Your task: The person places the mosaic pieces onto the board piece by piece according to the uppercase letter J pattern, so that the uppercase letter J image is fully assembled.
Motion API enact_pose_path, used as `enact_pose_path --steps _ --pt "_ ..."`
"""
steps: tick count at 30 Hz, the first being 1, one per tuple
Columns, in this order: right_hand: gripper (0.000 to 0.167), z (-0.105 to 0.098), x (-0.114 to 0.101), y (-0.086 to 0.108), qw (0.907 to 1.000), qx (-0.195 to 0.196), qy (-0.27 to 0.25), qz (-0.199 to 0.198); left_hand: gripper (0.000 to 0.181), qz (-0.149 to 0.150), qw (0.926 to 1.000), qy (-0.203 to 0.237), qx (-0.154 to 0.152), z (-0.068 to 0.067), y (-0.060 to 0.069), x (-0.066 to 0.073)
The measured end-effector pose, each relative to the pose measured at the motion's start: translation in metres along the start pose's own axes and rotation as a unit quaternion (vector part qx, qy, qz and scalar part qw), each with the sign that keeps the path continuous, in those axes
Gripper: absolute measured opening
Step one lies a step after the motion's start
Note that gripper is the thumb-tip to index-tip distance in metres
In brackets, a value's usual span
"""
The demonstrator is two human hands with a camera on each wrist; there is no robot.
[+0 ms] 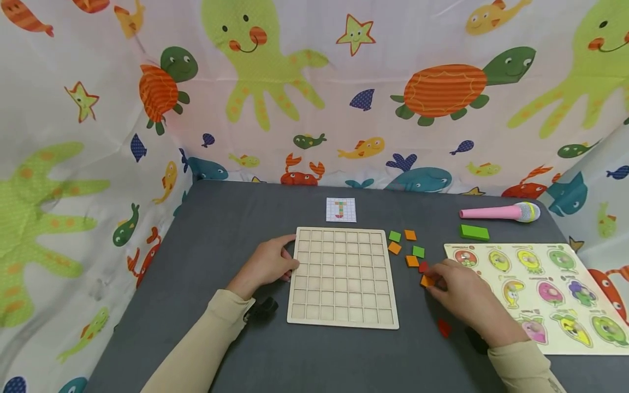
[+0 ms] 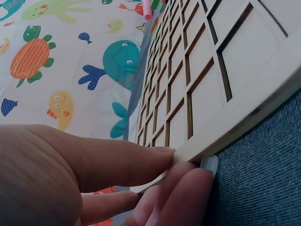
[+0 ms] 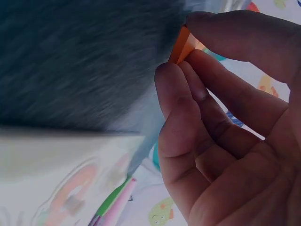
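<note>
A pale wooden grid board [image 1: 341, 284], divided into square cells by thin raised strips, lies at the centre of the frame; the left hand [image 1: 267, 262] pinches its left edge between thumb and fingertips. At right of centre, the right hand [image 1: 464, 297] holds a thin, flat orange tile [image 3: 181, 44], thumb and fingertips parted only by its width. Loose orange, green and red tiles [image 1: 412, 261] lie just beyond. A fruit-picture board [image 1: 530, 307] occupies the right edge. The tabletop [image 1: 319, 360] is dark grey, woven in texture. Farther back lie a green block [image 1: 474, 232], a pink microphone [image 1: 496, 213] and a small printed card [image 1: 349, 210]; behind, a white curtain [image 1: 314, 76] bears sea animals.
</note>
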State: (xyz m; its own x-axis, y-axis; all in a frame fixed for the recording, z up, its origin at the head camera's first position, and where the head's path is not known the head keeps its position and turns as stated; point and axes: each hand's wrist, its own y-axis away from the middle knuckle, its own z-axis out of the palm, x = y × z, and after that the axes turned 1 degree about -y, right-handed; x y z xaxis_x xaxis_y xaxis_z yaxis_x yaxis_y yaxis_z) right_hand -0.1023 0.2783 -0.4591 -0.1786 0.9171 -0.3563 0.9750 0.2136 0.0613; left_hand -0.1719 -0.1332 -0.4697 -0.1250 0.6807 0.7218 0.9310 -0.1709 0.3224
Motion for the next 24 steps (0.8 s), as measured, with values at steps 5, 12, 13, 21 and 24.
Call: enact_pose_path --steps 5,12,13,21,24 --pt "0.024 0.001 -0.022 -0.014 0.9998 0.003 -0.015 -0.010 0.075 -0.005 1.0000 0.003 -0.003 0.001 -0.001 -0.002" --pt "0.022 0.006 -0.066 -0.052 0.9978 0.002 -0.029 -0.060 0.074 -0.001 0.9999 0.012 0.000 0.001 -0.003 -0.006" --pt "0.022 0.008 -0.073 -0.058 0.9972 -0.001 -0.028 -0.069 0.074 -0.004 0.9999 0.013 -0.001 0.001 -0.003 -0.006" --pt "0.022 0.023 -0.121 -0.097 0.9933 -0.035 -0.049 -0.099 0.074 -0.012 0.9999 0.006 0.005 0.001 -0.003 -0.004" --pt "0.024 0.028 -0.132 -0.108 0.9921 -0.042 -0.059 -0.103 0.073 -0.014 0.9998 0.008 0.005 0.001 -0.002 -0.003"
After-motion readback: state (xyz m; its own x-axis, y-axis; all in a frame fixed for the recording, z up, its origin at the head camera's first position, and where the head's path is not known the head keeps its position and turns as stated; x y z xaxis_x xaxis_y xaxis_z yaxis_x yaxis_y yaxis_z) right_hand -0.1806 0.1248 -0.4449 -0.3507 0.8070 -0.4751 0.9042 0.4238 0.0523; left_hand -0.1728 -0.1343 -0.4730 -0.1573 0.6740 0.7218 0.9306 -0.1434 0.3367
